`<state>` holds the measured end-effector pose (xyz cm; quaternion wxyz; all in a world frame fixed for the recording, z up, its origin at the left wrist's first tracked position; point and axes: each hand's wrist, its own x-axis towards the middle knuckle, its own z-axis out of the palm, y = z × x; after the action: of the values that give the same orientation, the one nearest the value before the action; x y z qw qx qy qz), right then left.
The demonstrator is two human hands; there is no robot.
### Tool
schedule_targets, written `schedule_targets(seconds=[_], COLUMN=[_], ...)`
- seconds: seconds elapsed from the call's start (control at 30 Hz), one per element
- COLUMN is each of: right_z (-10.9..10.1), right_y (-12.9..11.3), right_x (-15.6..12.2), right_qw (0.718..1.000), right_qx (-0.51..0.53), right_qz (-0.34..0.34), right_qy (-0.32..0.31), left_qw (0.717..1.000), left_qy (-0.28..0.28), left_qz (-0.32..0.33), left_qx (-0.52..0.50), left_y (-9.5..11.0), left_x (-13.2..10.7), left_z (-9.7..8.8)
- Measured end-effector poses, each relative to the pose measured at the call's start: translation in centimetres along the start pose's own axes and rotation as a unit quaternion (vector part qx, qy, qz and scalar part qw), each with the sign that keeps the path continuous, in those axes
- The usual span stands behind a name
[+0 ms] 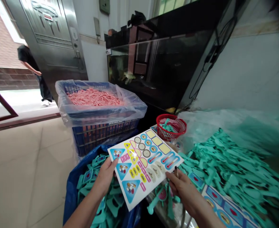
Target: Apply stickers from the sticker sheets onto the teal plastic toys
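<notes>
My left hand grips the left edge of a white sticker sheet printed with triangles, circles and thermometer shapes, thumb on top. Under the sheet's right lower edge is my right hand, fingers curled, with a thin dark tool sticking up from between them. The sheet hangs tilted above teal plastic toy parts heaped on the table. Below my left hand, a blue bag is filled with teal parts that carry stickers.
A red basket with a few teal parts stands behind the sheet. A blue crate lined with plastic holds pink pieces. More sticker sheets lie at lower right. A fish tank stands behind. A person walks outside the doorway.
</notes>
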<state>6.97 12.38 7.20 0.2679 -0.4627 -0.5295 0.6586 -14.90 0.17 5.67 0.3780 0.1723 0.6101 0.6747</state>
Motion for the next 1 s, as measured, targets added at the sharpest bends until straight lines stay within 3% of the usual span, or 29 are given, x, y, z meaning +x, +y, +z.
schedule_targets(seconds=[0.13, 0.27, 0.33, 0.43, 0.5, 0.7, 0.83, 0.9, 1.0], right_z=[-0.3, -2.3, -3.9, -5.5, -5.1, 0.0, -0.2, -0.8, -1.1], right_y=[0.0, -0.2, -0.7, -2.9, -5.2, -11.5, -11.4, -10.5, -9.2], right_x=[-0.3, -0.7, -0.8, -1.6, -2.9, -6.5, -5.6, -5.1, -4.9], right_qw=[1.000, 0.999, 0.999, 0.973, 0.947, 0.924, 0.880, 0.895, 0.955], right_qx=[0.012, 0.021, -0.019, -0.127, -0.220, -0.331, -0.446, -0.417, -0.280], right_qz=[0.002, 0.006, 0.000, -0.092, -0.153, -0.189, -0.162, -0.156, -0.047], right_qy=[-0.027, -0.031, 0.032, 0.168, 0.175, -0.005, 0.035, 0.036, -0.085], left_qw=[1.000, 0.999, 0.999, 0.998, 0.995, 0.960, 0.913, 0.880, 0.849], left_qy=[0.005, -0.010, -0.020, -0.058, -0.096, -0.210, -0.301, -0.358, -0.408], left_qz=[0.003, -0.003, -0.010, -0.026, -0.027, 0.071, 0.120, 0.155, 0.196], left_qx=[-0.016, -0.034, -0.036, -0.005, 0.028, 0.170, 0.247, 0.273, 0.273], left_y=[0.8, 1.4, 1.9, 3.7, 5.5, 12.0, 14.9, 15.5, 15.9], left_x=[0.0, -0.7, -1.1, -1.6, -1.8, -2.6, -3.3, -3.6, -4.0], left_z=[-0.6, -2.1, -3.0, -4.2, -4.3, -0.7, 2.1, 3.2, 4.8])
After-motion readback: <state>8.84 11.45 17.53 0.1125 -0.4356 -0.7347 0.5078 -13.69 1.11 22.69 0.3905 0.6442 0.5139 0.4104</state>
